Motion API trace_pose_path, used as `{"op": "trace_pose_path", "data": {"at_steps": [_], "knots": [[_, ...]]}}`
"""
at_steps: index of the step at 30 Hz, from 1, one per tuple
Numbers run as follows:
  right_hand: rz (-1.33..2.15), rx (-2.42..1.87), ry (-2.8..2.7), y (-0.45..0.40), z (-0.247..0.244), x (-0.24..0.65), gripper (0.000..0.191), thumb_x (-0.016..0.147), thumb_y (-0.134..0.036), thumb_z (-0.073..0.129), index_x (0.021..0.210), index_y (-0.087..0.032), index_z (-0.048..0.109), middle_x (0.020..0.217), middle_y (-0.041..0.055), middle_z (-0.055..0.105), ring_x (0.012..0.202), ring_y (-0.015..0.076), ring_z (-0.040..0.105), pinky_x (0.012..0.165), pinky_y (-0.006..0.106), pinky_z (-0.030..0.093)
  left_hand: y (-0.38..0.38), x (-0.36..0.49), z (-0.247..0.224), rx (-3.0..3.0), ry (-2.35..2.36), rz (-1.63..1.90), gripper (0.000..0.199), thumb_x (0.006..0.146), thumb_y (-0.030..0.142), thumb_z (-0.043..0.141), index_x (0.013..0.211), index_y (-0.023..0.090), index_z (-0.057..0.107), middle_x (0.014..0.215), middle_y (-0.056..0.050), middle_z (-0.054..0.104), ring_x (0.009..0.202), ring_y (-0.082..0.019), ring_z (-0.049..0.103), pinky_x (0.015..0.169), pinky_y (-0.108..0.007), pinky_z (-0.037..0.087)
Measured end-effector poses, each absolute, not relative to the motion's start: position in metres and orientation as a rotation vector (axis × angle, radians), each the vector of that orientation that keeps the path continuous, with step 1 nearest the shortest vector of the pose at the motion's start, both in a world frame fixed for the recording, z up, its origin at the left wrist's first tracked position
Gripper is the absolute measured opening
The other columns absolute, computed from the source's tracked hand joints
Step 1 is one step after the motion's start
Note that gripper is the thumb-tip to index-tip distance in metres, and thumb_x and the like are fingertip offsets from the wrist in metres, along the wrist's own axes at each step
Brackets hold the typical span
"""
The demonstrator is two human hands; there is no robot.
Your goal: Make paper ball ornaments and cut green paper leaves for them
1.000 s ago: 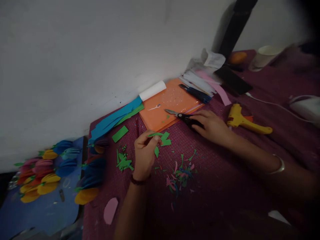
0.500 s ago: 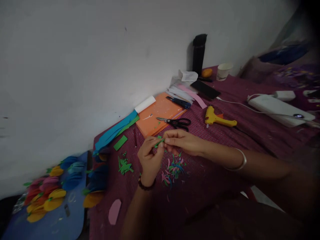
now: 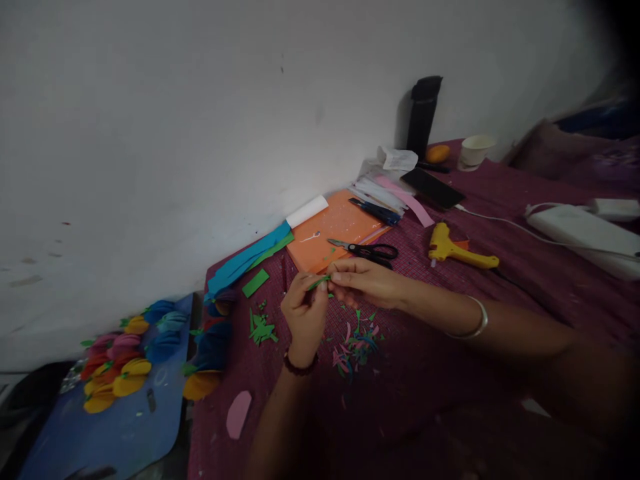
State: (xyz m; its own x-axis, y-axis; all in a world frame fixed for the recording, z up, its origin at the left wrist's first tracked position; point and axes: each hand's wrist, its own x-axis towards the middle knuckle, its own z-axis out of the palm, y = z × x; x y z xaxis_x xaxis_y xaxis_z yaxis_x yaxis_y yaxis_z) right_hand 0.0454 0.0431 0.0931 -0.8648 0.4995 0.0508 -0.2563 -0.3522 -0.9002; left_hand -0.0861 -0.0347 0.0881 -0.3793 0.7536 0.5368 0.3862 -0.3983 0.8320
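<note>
1. Scissors (image 3: 354, 247), under the right hand (image 3: 371, 281) one second ago, lie released across the orange sheet's (image 3: 311, 250) near edge.
2. Right hand and left hand (image 3: 305, 319) now pinch the green piece (image 3: 319, 282) by that sheet's near corner.

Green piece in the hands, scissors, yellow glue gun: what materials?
Green piece: perhaps felt or craft foam; thin, matte, evenly coloured. Partly covered, so unsure.
Scissors: blades likely metal, grey; handles probably plastic, plain black.
Yellow glue gun: likely moulded plastic, judging by its uniform colour and smooth-looking, rounded body.
</note>
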Motion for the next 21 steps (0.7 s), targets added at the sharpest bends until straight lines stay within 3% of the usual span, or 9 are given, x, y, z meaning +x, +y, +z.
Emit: {"op": "trace_pose_path", "data": {"at_steps": [7, 11, 16, 21], "knots": [[2.148, -0.410, -1.516, 0.051, 0.090, 0.040, 0.021, 0.080, -0.034, 0.065, 0.075, -0.016, 0.055, 0.060, -0.0043, 0.053, 0.048, 0.0049, 0.045, 0.045, 0.020, 0.034, -0.033, -0.094, 0.084, 1.432, 1.459, 1.769, 0.004, 0.078, 0.022, 0.065, 0.078, 0.022, 0.070, 0.077, -0.001, 0.064, 0.073, -0.014, 0.057, 0.070, -0.025, 0.045], [1.856, -0.479, -1.702, 0.059, 0.089, 0.041, 0.017, 0.081, -0.026, 0.058, 0.069, -0.017, 0.051, 0.056, -0.0061, 0.048, 0.049, 0.0050, 0.041, 0.048, 0.022, 0.031, -0.030, -0.098, 0.081, 1.224, 1.188, 1.693, 0.020, 0.079, 0.034, 0.064, 0.095, 0.022, 0.067, 0.076, 0.001, 0.062, 0.068, -0.013, 0.058, 0.068, -0.025, 0.047], [1.560, -0.446, -1.966, 0.069, 0.090, 0.045, 0.019, 0.075, -0.012, 0.054, 0.058, -0.016, 0.045, 0.055, -0.0081, 0.036, 0.052, 0.0045, 0.031, 0.051, 0.023, 0.023, -0.024, -0.103, 0.076, 1.138, 1.240, 1.602, 0.013, 0.081, 0.028, 0.065, 0.074, 0.017, 0.065, 0.064, 0.003, 0.057, 0.060, -0.009, 0.053, 0.062, -0.021, 0.043], [1.709, -0.496, -1.876, 0.072, 0.084, 0.044, 0.017, 0.084, -0.024, 0.053, 0.069, -0.016, 0.051, 0.057, -0.0071, 0.044, 0.050, 0.0050, 0.038, 0.050, 0.023, 0.028, -0.021, -0.102, 0.074, 0.957, 1.140, 1.568, 0.018, 0.077, 0.030, 0.071, 0.069, 0.017, 0.063, 0.059, 0.003, 0.057, 0.055, -0.008, 0.054, 0.058, -0.021, 0.043]]}}
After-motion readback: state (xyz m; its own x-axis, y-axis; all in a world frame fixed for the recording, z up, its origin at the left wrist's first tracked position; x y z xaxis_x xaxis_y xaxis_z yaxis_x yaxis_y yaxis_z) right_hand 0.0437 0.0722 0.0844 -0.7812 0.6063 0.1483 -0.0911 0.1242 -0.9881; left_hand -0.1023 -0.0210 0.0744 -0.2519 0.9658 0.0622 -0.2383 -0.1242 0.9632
